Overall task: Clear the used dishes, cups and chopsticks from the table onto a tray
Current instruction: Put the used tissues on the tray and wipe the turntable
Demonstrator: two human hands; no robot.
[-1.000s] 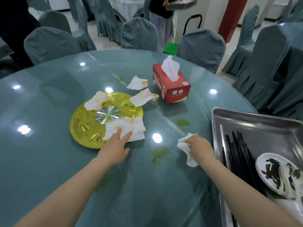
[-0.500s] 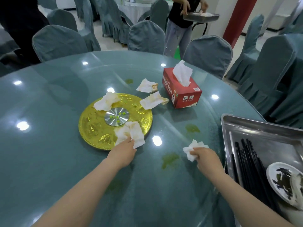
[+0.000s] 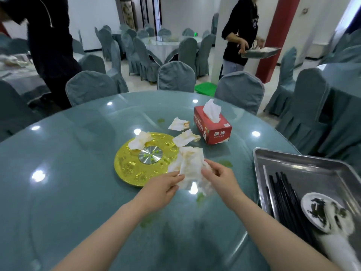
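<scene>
Both hands hold a bunch of used white napkins (image 3: 190, 165) above the glass table (image 3: 78, 182), just right of the gold turntable disc (image 3: 132, 169). My left hand (image 3: 164, 187) pinches the bunch's lower left edge. My right hand (image 3: 218, 175) grips its right side. A steel tray (image 3: 289, 159) lies at the right, holding black chopsticks (image 3: 287, 198) and a dirty white plate (image 3: 320, 210). More crumpled napkins lie on the disc (image 3: 140, 140) and beside it (image 3: 186, 136), (image 3: 178, 124).
A red tissue box (image 3: 213, 127) stands behind the napkins. Green smears (image 3: 225, 163) mark the glass. Covered chairs (image 3: 176, 76) ring the table. A person in black holding a tray (image 3: 241, 32) stands at the back right, another person (image 3: 50, 42) at the left.
My left hand lifted its napkin off the gold disc and my right hand brought its napkin over; both now hold the napkins together in the air. The camera tilted upward.
</scene>
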